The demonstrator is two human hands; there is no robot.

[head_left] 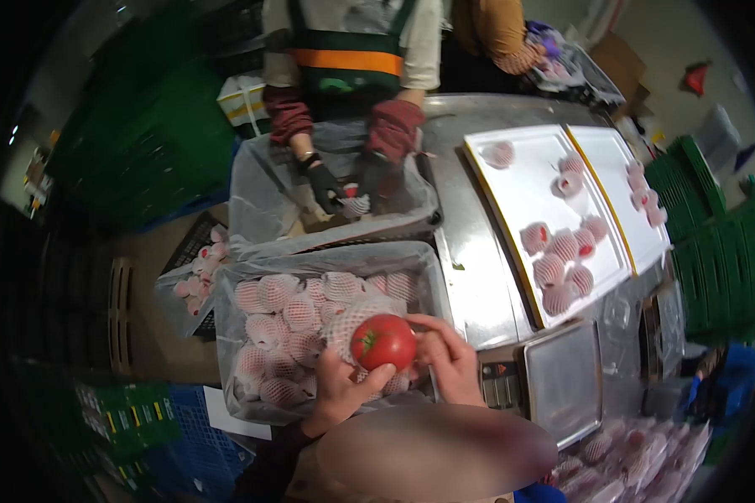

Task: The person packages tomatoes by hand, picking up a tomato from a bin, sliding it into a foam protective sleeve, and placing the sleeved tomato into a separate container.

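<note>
A red tomato (383, 340) sits between both my hands, over the near side of a plastic-lined crate (245, 411) filled with several tomatoes in white foam nets (285, 314). My left hand (342, 390) cups the tomato from below, thumb against its underside. My right hand (447, 356) holds its right side, and a piece of white foam net (348, 318) lies against the tomato's upper left.
Across the table a person in a green apron reaches with dark-gloved hands (327, 186) into another lined crate (252, 197). White trays (512, 201) on the steel table (470, 277) carry netted tomatoes. A scale (562, 381) stands to my right. Green and blue crates (713, 243) surround the table.
</note>
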